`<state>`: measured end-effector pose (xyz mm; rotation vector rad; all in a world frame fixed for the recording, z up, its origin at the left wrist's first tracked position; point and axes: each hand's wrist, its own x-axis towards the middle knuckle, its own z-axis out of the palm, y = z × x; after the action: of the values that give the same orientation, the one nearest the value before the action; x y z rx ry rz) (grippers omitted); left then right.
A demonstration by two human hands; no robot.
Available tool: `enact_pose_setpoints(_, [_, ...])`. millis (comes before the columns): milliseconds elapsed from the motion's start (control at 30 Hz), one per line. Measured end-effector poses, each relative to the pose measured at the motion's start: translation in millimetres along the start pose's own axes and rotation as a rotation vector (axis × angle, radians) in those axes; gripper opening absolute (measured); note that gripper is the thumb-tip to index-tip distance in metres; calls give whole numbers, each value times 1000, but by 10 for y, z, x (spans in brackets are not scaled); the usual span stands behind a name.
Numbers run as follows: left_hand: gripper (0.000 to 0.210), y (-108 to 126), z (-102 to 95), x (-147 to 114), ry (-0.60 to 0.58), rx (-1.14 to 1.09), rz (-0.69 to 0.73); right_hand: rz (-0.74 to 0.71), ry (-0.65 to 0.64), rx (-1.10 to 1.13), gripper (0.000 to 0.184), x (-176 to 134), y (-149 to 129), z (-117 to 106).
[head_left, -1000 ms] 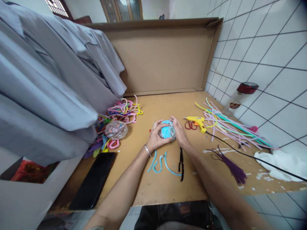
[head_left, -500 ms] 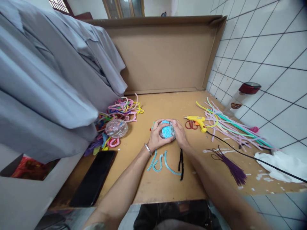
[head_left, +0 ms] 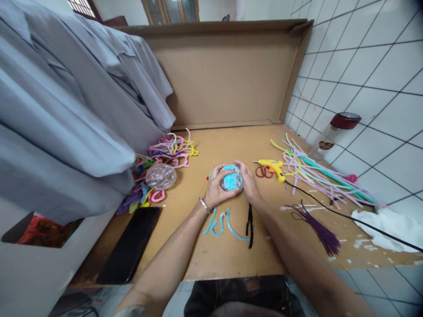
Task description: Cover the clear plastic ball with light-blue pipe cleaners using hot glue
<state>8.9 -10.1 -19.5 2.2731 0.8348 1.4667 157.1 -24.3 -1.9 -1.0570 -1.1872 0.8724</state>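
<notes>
Between my two hands is a round ball with a bright blue pipe-cleaner patch and a grey, glittery rim. My left hand wraps its left side, thumb along the near edge. Against the right side rests my right hand, fingers curved round the far edge. A small bit of red and teal peeks out left of the left fingers; what it belongs to is hidden. Just below the hands lie short blue pipe-cleaner pieces and black pipe-cleaner pieces.
At right are a yellow glue gun, red-handled scissors, long pipe cleaners, a purple tassel, white tissue and a lidded jar. At left sit a clear speckled ball, tangled pipe cleaners and a black phone.
My right hand has shifted slightly, its fingers lifting a little off the ball's top and showing more of its right side. The left hand keeps its hold.
</notes>
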Motion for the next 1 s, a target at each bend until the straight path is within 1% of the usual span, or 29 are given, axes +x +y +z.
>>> enact_pose_setpoints(167, [59, -2, 0, -4, 7, -3, 10, -17, -53, 10, 70, 12, 1, -4])
enact_pose_setpoints(333, [59, 1, -5, -4, 11, -2, 17, -93, -22, -18, 69, 18, -20, 14])
enact_pose_setpoints(467, [58, 3, -2, -2, 15, 22, 10, -111, -3, -15, 66, 17, -1, 23])
enact_pose_setpoints(567, [58, 7, 7, 4, 19, 6, 29, -99, -3, -8, 63, 15, 31, 10])
enact_pose_setpoints(733, [58, 19, 12, 12, 11, 26, 12, -20, 1, 29, 66, 32, 92, -21])
enact_pose_setpoints(800, [57, 23, 9, 11, 9, 13, 21, -4, -5, 33, 65, 38, 103, -28])
enact_pose_setpoints(900, [56, 27, 7, 3, 13, -6, 47, -14, -31, 28, 61, 41, 93, -36])
enact_pose_setpoints(1000, [57, 29, 14, -6, 8, 4, 42, -40, -45, 18, 60, 41, 57, -47])
